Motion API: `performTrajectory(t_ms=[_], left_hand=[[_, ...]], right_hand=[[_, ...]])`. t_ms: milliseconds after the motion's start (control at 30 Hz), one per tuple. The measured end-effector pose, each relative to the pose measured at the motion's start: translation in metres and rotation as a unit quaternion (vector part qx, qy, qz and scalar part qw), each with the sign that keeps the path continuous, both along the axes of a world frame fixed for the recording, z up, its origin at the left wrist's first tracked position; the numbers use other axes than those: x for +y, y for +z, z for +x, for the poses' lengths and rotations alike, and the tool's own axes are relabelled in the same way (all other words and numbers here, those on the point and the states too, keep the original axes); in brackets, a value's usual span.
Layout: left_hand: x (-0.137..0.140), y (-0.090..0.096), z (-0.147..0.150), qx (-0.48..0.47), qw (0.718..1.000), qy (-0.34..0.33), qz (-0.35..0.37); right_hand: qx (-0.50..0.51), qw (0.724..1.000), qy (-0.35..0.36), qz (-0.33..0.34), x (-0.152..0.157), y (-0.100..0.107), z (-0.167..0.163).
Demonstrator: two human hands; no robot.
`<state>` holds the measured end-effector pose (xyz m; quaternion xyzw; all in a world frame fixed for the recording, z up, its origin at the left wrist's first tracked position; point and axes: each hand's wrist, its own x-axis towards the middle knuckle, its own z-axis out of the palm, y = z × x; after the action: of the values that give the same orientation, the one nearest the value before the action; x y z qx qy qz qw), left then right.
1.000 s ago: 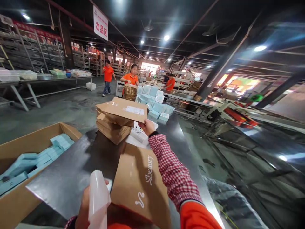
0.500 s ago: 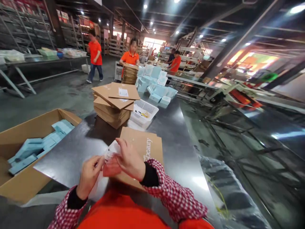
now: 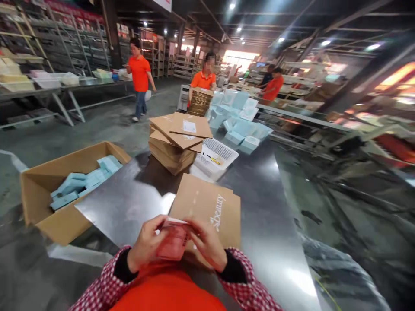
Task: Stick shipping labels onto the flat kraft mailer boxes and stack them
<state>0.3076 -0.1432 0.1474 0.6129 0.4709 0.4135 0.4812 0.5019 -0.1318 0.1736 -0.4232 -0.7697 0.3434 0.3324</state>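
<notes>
Between my two hands, close to my body, is a small reddish-pink packet (image 3: 171,244) with a white top edge and dark marks on its face. My left hand (image 3: 145,242) grips its left side with curled fingers. At its upper right, my right hand (image 3: 207,244) pinches the packet near the white edge. Below and beyond my hands, a flat brown carton (image 3: 202,198) printed with "beauty" in white lies on the dark metal table (image 3: 259,216). My right hand is just above this carton.
Brown cartons (image 3: 175,147) are stacked beyond my hands, beside a white basket (image 3: 217,160) holding a yellow-handled tool. Light-blue boxes (image 3: 240,125) are piled farther back. An open cardboard box (image 3: 39,185) with blue boxes stands left. Co-workers in orange (image 3: 139,73) are beyond.
My hands have drawn the packet lower, nearer my body. My right hand has come down from above it to its right edge. The view has turned left, and a walking person has moved.
</notes>
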Motion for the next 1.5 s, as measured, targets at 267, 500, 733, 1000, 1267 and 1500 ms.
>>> performTrajectory(t_ms=[267,500,733,1000,1267,1500], left_hand=[[-0.005,-0.037,0.005,0.099,0.991,-0.085,0.011],[-0.005,-0.065,0.006,0.211,0.932,-0.167,0.242],[-0.003,-0.078,0.019,0.245,0.921,-0.221,0.208],[-0.001,-0.083,0.018,0.22,0.933,-0.219,0.185],[-0.005,-0.094,0.01,0.23,0.947,-0.148,0.167],[-0.004,-0.107,0.011,0.179,0.972,-0.102,0.117]], right_hand=[[0.107,0.982,-0.145,-0.065,0.015,-0.022,0.047],[-0.051,0.957,-0.284,-0.031,0.113,-0.029,0.126],[-0.27,0.934,-0.228,-0.053,0.12,-0.047,0.105],[-0.412,0.899,-0.124,0.08,0.1,-0.06,0.071],[-0.334,0.834,-0.41,-0.159,0.126,-0.055,0.159],[-0.228,0.856,-0.391,-0.25,0.104,-0.009,0.203]])
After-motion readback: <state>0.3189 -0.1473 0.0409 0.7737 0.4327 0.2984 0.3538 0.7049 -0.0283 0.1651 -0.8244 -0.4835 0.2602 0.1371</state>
